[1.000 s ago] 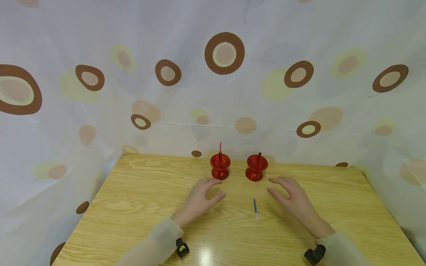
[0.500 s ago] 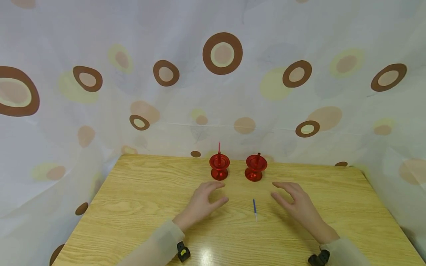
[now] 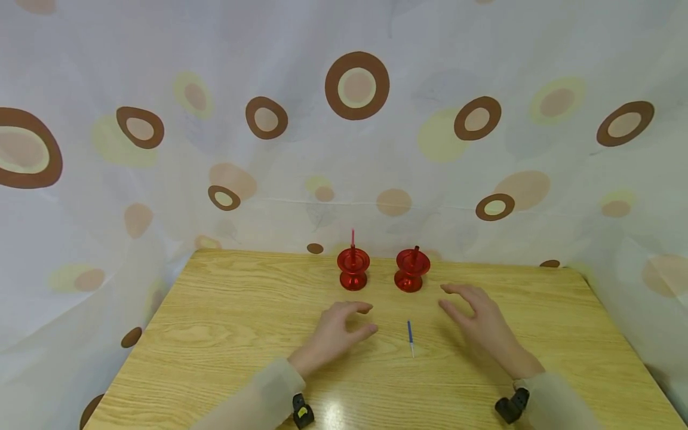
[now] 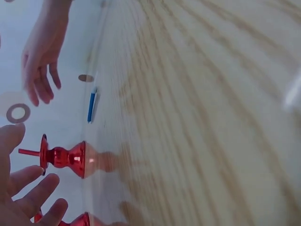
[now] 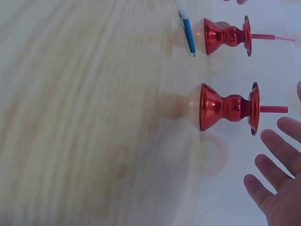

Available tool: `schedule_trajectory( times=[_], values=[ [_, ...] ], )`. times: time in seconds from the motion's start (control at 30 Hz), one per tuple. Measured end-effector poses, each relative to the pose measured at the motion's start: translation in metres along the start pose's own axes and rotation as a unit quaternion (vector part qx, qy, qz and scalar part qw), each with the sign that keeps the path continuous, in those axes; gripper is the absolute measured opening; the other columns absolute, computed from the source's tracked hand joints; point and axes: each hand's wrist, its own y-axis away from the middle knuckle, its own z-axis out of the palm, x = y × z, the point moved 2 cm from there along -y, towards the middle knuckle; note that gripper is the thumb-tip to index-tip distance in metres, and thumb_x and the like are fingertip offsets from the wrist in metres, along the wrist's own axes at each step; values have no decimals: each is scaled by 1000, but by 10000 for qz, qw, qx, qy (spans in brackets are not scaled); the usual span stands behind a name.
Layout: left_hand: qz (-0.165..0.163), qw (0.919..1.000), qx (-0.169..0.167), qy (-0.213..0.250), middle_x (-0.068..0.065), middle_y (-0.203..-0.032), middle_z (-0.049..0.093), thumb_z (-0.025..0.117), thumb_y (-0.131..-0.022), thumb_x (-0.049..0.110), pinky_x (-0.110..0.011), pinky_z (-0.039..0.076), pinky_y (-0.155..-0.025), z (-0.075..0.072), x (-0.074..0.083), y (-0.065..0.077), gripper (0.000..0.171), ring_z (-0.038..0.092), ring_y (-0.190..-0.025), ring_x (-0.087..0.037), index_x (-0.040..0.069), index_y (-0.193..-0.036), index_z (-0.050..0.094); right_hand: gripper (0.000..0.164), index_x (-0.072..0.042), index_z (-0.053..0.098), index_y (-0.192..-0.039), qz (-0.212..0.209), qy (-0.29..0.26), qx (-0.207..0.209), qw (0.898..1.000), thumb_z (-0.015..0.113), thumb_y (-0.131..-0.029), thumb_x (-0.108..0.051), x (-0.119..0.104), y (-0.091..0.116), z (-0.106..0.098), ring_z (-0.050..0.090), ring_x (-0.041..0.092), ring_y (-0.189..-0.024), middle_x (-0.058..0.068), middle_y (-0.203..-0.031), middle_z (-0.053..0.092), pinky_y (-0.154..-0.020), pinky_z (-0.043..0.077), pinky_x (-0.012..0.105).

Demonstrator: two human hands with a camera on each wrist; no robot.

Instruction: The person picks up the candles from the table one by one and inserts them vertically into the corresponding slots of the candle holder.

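Two shiny red metal candle holders stand upright near the back of the table. A thin pink candle (image 3: pixel 353 237) rises from the tube of the left holder (image 3: pixel 353 280); the right holder (image 3: pixel 408 282) has a bare tube. In front of them lies a slim blue stick with a white end (image 3: pixel 410 332), like a small birthday candle. My left hand (image 3: pixel 334 333), fingers apart and lightly bent, hovers left of the blue stick. To its right, my right hand (image 3: pixel 482 319) hovers in a similar pose, fingertips toward the right holder. Neither hand holds anything.
The wooden table (image 3: pixel 226 310) has a pale spotted curtain (image 3: pixel 301 161) close behind it and along both sides. A small black device (image 3: pixel 303 411) is strapped at the left cuff, another black device (image 3: pixel 512 406) at the right cuff.
My left hand has moved right and a little toward me, nearer the blue stick. My right hand drew back slightly, then went forward again. The holders and stick stay put.
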Motion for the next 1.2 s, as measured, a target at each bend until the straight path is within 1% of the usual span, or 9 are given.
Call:
schedule_trajectory(
  times=[0.17,0.37,0.53,0.7,0.87,0.93,1.1,1.2],
  values=[
    [18,9998,137,-118,-3,-126,72,69,-100,43,-64,33,-110,9,8,-2,46,58,-126,-28,9,-132,70,36,0,69,-131,274,-109,-68,9995,70,-102,-21,6,-13,-2,58,41,-123,18,-125,70,-102,45,63],
    [-77,9995,266,-161,2,-116,75,72,-98,42,-71,26,-111,23,13,-6,39,59,-119,-25,12,-124,74,37,-2,68,-133,398,-264,-94,9988,70,-102,-23,10,-29,-4,57,41,-125,18,-126,69,-100,46,65],
    [-187,9988,319,-325,9,-108,75,74,-97,44,-78,18,-112,31,16,-10,37,60,-116,-23,15,-119,75,37,-3,67,-133,444,-393,-149,9981,69,-103,-25,15,-43,-1,58,40,-123,17,-128,69,-101,47,63],
    [-224,9979,387,-463,13,-100,74,75,-96,44,-82,13,-110,37,17,-14,33,60,-111,-19,17,-115,77,36,0,67,-132,360,-443,-132,9983,69,-103,-22,18,-54,2,60,40,-120,19,-126,70,-101,47,61],
    [-295,9968,374,-636,16,-98,74,76,-95,43,-85,14,-108,42,21,-16,28,61,-109,-18,20,-111,79,38,1,67,-132,454,-513,-153,9975,69,-103,-23,19,-64,5,58,40,-122,20,-129,69,-103,47,60],
    [-329,9960,376,-740,16,-101,75,77,-94,43,-85,15,-108,45,22,-17,26,62,-109,-18,22,-109,80,40,0,67,-134,524,-541,-199,9970,68,-103,-25,21,-67,6,57,39,-124,20,-131,67,-104,46,59],
    [-310,9920,387,-1162,14,-106,76,78,-93,42,-85,21,-106,53,26,-19,19,62,-110,-20,26,-103,82,41,-1,66,-136,598,-623,-259,9959,68,-104,-27,24,-73,10,57,40,-125,20,-134,66,-104,46,59],
    [-273,9903,333,-1318,13,-102,74,79,-92,42,-85,23,-104,58,28,-21,18,62,-105,-19,26,-101,82,41,-2,66,-136,650,-684,-252,9952,68,-104,-28,26,-77,14,57,40,-125,20,-134,65,-104,46,59]
  ],
)
